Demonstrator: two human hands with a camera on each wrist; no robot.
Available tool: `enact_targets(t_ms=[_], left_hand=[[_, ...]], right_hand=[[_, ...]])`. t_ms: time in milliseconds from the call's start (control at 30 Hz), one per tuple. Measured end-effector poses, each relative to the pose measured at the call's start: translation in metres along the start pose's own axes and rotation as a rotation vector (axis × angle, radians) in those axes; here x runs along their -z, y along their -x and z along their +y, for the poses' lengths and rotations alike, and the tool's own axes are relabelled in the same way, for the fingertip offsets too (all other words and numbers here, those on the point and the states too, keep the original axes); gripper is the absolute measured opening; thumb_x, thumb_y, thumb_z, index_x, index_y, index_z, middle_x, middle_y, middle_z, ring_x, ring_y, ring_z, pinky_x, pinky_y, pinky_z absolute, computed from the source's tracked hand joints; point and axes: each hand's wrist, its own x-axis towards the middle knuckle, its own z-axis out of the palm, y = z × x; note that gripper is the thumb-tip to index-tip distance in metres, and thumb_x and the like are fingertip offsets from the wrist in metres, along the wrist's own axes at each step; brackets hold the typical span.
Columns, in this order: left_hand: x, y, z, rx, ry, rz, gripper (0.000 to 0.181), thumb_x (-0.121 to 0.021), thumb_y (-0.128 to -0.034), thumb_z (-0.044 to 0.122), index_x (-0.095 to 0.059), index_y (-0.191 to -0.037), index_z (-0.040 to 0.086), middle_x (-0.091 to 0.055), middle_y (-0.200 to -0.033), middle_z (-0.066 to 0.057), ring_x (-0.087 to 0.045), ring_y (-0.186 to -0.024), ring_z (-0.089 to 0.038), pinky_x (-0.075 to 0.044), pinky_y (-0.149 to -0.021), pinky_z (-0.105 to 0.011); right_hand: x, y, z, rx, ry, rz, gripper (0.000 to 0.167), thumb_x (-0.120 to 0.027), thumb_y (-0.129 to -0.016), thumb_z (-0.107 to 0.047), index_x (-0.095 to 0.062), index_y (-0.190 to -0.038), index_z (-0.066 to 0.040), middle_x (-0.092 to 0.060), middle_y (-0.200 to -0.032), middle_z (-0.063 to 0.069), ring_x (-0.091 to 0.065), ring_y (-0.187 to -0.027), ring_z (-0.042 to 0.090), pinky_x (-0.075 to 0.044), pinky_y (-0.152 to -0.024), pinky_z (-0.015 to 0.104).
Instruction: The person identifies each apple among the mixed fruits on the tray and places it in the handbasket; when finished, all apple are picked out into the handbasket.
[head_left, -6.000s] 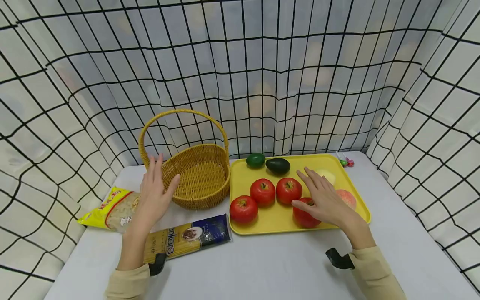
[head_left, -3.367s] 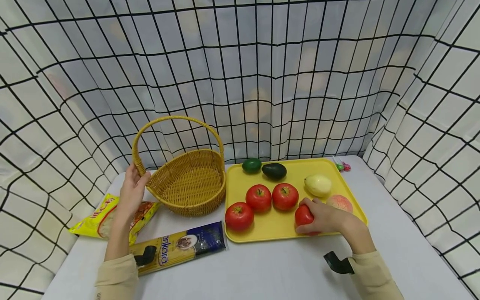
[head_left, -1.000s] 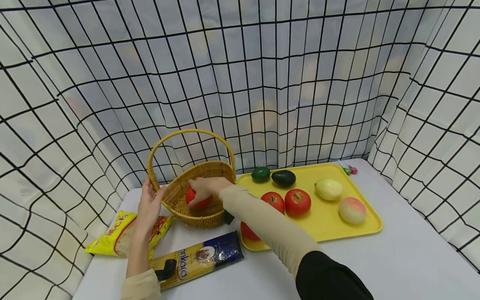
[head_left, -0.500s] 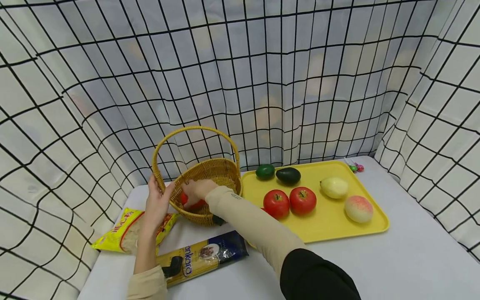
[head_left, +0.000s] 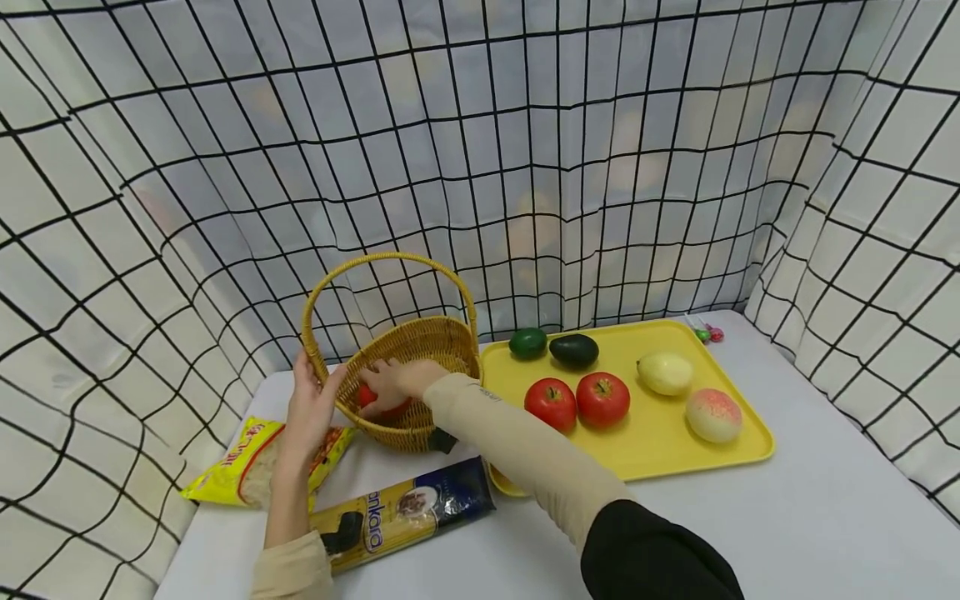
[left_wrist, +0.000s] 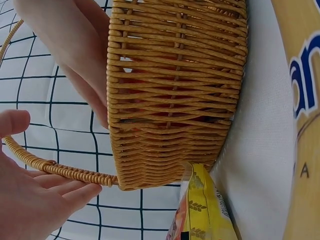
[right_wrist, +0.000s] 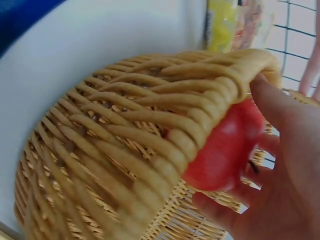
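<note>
The change of the last seconds is clear: the apple [right_wrist: 222, 147], which was lying on the tray [head_left: 652, 454], is now inside the basket [head_left: 448, 335], in its left part, and the right hand [head_left: 393, 382] reaches in over it. The fingers of this hand are bent around the apple, with small gaps between them; how firmly they hold, I cannot tell, because the rim [right_wrist: 187, 145] covers a part of the grip. The left hand [head_left: 309, 412] remains at the foot of the handle [left_wrist: 75, 173], its fingers close together along it and the thumb standing apart; it seems to steady the basket. So, in my judgement, the transfer of this apple is nearly complete, and only the release is missing. Two more apples [head_left: 603, 400] are plainly visible on the tray.
</note>
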Motion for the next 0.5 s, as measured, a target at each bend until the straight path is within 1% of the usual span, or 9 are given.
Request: enact_targets(t_ms=[100,167,267,333,433,500], left_hand=[[-0.002,-0.004,0.0,-0.017,0.001,0.001,0.085,-0.043,-0.1095,0.041,0.02,-0.163,0.018,0.007,-0.173,-0.013,-0.002,-0.161,-0.037,-0.016,-0.128,-0.064],[-0.003,-0.006,0.001,-0.027,0.003,-0.001,0.085,-0.042,-0.1095,0.041,0.019,-0.164,0.018,0.006,-0.173,-0.014,-0.002,-0.161,-0.038,-0.016,-0.128,-0.064],[-0.001,-0.005,0.002,-0.025,-0.004,0.006,0.085,-0.042,-0.1094,0.041,0.019,-0.164,0.018,0.006,-0.173,-0.014,-0.002,-0.161,-0.038,-0.016,-0.128,-0.063],[0.0,-0.002,0.001,-0.01,-0.008,0.007,0.085,-0.042,-0.1093,0.042,0.018,-0.164,0.018,0.006,-0.173,-0.015,-0.003,-0.161,-0.039,-0.016,-0.129,-0.063],[0.001,0.003,-0.001,-0.001,-0.012,0.004,0.084,-0.042,-0.1096,0.04,0.017,-0.164,0.016,0.005,-0.173,-0.015,-0.005,-0.16,-0.042,-0.016,-0.128,-0.064],[0.002,0.005,-0.002,-0.006,-0.015,0.009,0.083,-0.042,-0.1097,0.04,0.017,-0.164,0.016,0.005,-0.173,-0.015,-0.006,-0.16,-0.044,-0.017,-0.127,-0.065]], right_hand=[[0.0,0.007,0.009,0.025,-0.028,0.028,0.078,-0.048,-0.101,-0.064,-0.019,-0.165,-0.031,-0.02,-0.173,-0.003,-0.021,-0.161,0.021,-0.036,-0.127,0.04],[0.001,0.015,0.015,0.036,-0.052,0.04,0.077,-0.047,-0.102,-0.062,-0.017,-0.166,-0.031,-0.017,-0.174,-0.003,-0.019,-0.161,0.022,-0.032,-0.129,0.041],[-0.003,0.033,0.026,0.075,-0.097,0.074,0.076,-0.045,-0.104,-0.059,-0.013,-0.166,-0.029,-0.013,-0.175,0.002,-0.016,-0.162,0.027,-0.024,-0.132,0.046],[-0.009,0.053,0.035,0.1,-0.149,0.103,0.075,-0.045,-0.105,-0.056,-0.012,-0.166,-0.028,-0.01,-0.175,0.004,-0.013,-0.163,0.029,-0.018,-0.134,0.049],[-0.021,0.087,0.053,0.136,-0.214,0.178,0.074,-0.046,-0.105,-0.055,-0.015,-0.166,-0.027,-0.012,-0.175,0.007,-0.011,-0.163,0.03,-0.014,-0.134,0.052],[-0.028,0.111,0.069,0.149,-0.251,0.22,0.073,-0.047,-0.105,-0.055,-0.018,-0.166,-0.026,-0.013,-0.174,0.009,-0.011,-0.162,0.031,-0.013,-0.134,0.053]])
